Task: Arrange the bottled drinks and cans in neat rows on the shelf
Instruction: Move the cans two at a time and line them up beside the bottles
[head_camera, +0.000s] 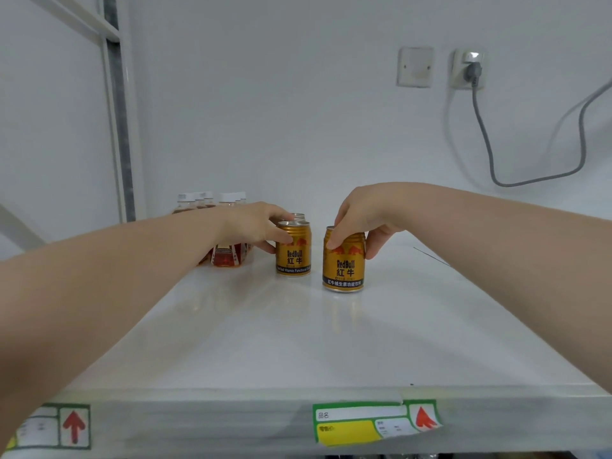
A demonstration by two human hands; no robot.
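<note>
Two gold Red Bull cans stand upright on the white shelf [331, 342]. My left hand [255, 226] grips the left can [293, 256] from its left side, thumb on its front. Another can's top [298, 216] shows just behind it. My right hand [361, 217] holds the right can [344, 266] from above, fingers on its rim and thumb on its right side. The right can stands a little nearer to me than the left one. Several tea bottles [225, 253] with white caps stand in rows at the back left, partly hidden by my left forearm.
The shelf's front edge carries price labels [374, 422] with red arrows. A white upright post [116, 127] rises at the left. On the back wall are a switch plate [415, 66] and a socket with a grey cable [483, 127].
</note>
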